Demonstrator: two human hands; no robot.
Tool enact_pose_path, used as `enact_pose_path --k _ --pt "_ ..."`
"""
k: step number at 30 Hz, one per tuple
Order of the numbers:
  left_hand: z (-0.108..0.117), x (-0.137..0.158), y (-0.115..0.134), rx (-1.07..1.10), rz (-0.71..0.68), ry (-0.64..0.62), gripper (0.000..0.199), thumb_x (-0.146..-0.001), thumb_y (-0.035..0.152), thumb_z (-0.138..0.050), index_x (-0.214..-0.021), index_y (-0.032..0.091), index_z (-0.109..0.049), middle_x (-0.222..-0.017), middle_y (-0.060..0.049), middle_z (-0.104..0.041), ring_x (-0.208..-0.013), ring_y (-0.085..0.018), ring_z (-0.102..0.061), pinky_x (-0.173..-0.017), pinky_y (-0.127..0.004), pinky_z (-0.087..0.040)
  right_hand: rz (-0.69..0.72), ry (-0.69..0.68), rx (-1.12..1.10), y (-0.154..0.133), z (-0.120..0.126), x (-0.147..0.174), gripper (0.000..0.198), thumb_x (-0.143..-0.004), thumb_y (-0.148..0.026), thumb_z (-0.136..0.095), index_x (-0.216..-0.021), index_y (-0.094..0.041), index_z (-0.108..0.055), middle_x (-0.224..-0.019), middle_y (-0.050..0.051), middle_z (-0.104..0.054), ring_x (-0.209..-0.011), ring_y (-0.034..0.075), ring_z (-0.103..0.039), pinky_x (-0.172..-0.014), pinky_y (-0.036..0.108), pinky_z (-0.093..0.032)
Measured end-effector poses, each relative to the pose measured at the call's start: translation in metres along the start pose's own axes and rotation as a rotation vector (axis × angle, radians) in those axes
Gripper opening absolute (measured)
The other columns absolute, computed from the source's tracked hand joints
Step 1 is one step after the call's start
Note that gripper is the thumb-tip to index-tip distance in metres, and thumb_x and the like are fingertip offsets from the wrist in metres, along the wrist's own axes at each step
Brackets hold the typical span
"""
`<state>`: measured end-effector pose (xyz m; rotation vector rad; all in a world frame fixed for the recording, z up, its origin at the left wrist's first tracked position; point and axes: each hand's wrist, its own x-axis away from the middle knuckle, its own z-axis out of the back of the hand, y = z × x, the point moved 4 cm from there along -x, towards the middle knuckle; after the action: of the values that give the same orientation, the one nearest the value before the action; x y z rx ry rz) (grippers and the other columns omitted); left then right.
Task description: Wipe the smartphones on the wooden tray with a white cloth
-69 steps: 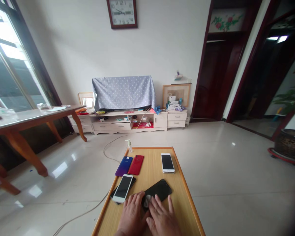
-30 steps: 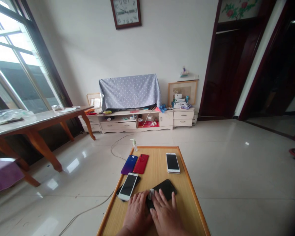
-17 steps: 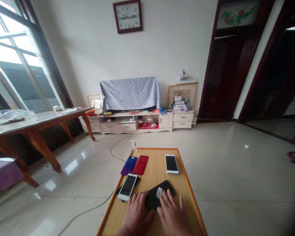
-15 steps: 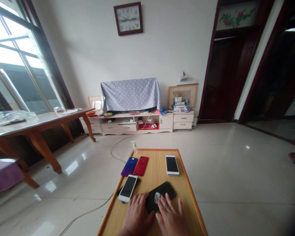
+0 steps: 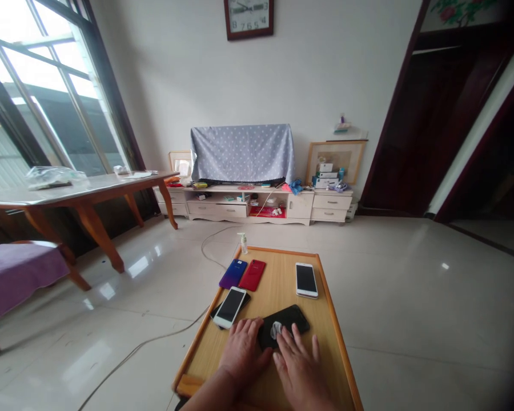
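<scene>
A black smartphone (image 5: 292, 319) lies slantwise on the small wooden table (image 5: 278, 271). My left hand (image 5: 243, 345) grips its left end, fingers at the far edge and thumb at the near edge. On the phone's dark surface sits a small crumpled grey-white cloth (image 5: 276, 329), pressed under the fingertips of my right hand (image 5: 298, 359), whose other fingers are spread. Left of my hands, a white smartphone (image 5: 230, 308) lies partly over a dark phone (image 5: 245, 301). Beyond them rest a blue-purple phone (image 5: 233, 274) and a red phone (image 5: 252, 275), backs up.
At the table's right side lies a white phone (image 5: 306, 279), stacked on another. A clear pump bottle (image 5: 244, 244) stands by the far left corner. A cable (image 5: 154, 341) runs over the tiled floor. Against the wall is a low cabinet (image 5: 216, 211) with a cloth-covered object (image 5: 242, 153).
My view has tilted down and turned slightly left, so the room appears higher and farther right. Both hands stay at the black smartphone, and the cloth remains under my right fingertips.
</scene>
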<state>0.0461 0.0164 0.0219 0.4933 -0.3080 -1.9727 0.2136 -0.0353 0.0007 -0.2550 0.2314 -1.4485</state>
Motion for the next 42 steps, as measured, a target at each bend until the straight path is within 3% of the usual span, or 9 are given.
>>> enact_pose_path --k 6,13,18,20,27,34,36,40,42 --pt "0.000 0.001 -0.003 0.020 0.000 0.001 0.061 -0.074 0.038 -0.071 -0.131 0.027 -0.055 -0.134 -0.006 -0.062 -0.124 -0.031 -0.052 -0.110 -0.050 -0.036 -0.212 0.082 0.140 0.032 0.018 -0.013 0.064 -0.103 -0.055 -0.020 -0.153 -0.020 -0.038 -0.159 0.003 -0.034 -0.152 0.036 -0.013 -0.117 0.072 -0.008" --pt "0.001 0.000 -0.004 0.046 0.013 0.016 0.060 -0.071 0.033 -0.072 -0.128 0.025 -0.055 -0.128 -0.006 -0.064 -0.121 -0.029 -0.054 -0.109 -0.047 -0.039 -0.001 -0.034 0.022 -0.015 -0.002 0.001 0.059 -0.103 -0.058 -0.019 -0.151 -0.032 -0.042 -0.158 -0.003 -0.035 -0.151 0.031 -0.021 -0.120 0.068 -0.011" --pt "0.000 0.000 -0.006 0.054 0.005 0.027 0.061 -0.071 0.034 -0.073 -0.129 0.027 -0.056 -0.129 -0.005 -0.064 -0.122 -0.029 -0.054 -0.110 -0.048 -0.038 -0.175 0.096 0.122 0.029 0.017 -0.012 0.061 -0.102 -0.055 -0.022 -0.152 -0.025 -0.041 -0.158 0.001 -0.036 -0.152 0.036 -0.014 -0.117 0.073 -0.010" --pt "-0.001 0.000 -0.006 0.056 0.010 0.026 0.061 -0.071 0.034 -0.073 -0.129 0.027 -0.055 -0.130 -0.006 -0.063 -0.122 -0.029 -0.054 -0.110 -0.049 -0.037 -0.203 0.107 0.137 0.033 0.019 -0.014 0.062 -0.102 -0.055 -0.024 -0.152 -0.023 -0.040 -0.158 0.002 -0.036 -0.152 0.036 -0.013 -0.117 0.073 -0.011" --pt "0.000 -0.002 -0.006 0.048 0.026 0.013 0.058 -0.072 0.033 -0.070 -0.127 0.024 -0.056 -0.127 -0.007 -0.065 -0.121 -0.028 -0.054 -0.109 -0.047 -0.039 -0.007 -0.088 -0.008 -0.019 -0.005 -0.004 0.056 -0.102 -0.057 -0.023 -0.149 -0.034 -0.044 -0.157 -0.004 -0.035 -0.151 0.031 -0.021 -0.119 0.068 -0.013" --pt "0.001 -0.002 -0.004 0.080 0.040 0.004 0.062 -0.070 0.033 -0.070 -0.130 0.025 -0.055 -0.128 -0.007 -0.064 -0.122 -0.030 -0.052 -0.111 -0.047 -0.036 -0.216 0.101 0.114 0.036 0.019 -0.023 0.060 -0.102 -0.056 -0.023 -0.151 -0.027 -0.043 -0.158 0.001 -0.036 -0.152 0.035 -0.014 -0.117 0.071 -0.010" --pt "0.001 -0.002 -0.004 0.073 0.038 0.010 0.062 -0.069 0.032 -0.070 -0.130 0.025 -0.055 -0.129 -0.007 -0.063 -0.123 -0.029 -0.052 -0.112 -0.047 -0.036 -0.193 0.074 0.095 0.026 0.014 -0.021 0.060 -0.102 -0.055 -0.022 -0.151 -0.028 -0.043 -0.158 0.000 -0.036 -0.152 0.035 -0.016 -0.118 0.070 -0.010" --pt "0.000 -0.003 -0.005 0.055 0.055 -0.009 0.058 -0.072 0.034 -0.068 -0.128 0.024 -0.057 -0.128 -0.008 -0.064 -0.123 -0.030 -0.053 -0.110 -0.047 -0.038 -0.020 -0.064 -0.014 -0.013 -0.008 -0.013 0.055 -0.102 -0.057 -0.024 -0.148 -0.037 -0.045 -0.157 -0.002 -0.037 -0.150 0.033 -0.024 -0.119 0.068 -0.014" --pt "0.001 -0.004 -0.005 0.059 0.057 -0.020 0.057 -0.073 0.035 -0.068 -0.128 0.023 -0.057 -0.128 -0.008 -0.064 -0.122 -0.029 -0.053 -0.110 -0.047 -0.038 0.005 -0.062 -0.023 -0.014 -0.009 -0.013 0.054 -0.102 -0.058 -0.024 -0.147 -0.039 -0.046 -0.156 -0.003 -0.039 -0.149 0.033 -0.025 -0.119 0.068 -0.014"
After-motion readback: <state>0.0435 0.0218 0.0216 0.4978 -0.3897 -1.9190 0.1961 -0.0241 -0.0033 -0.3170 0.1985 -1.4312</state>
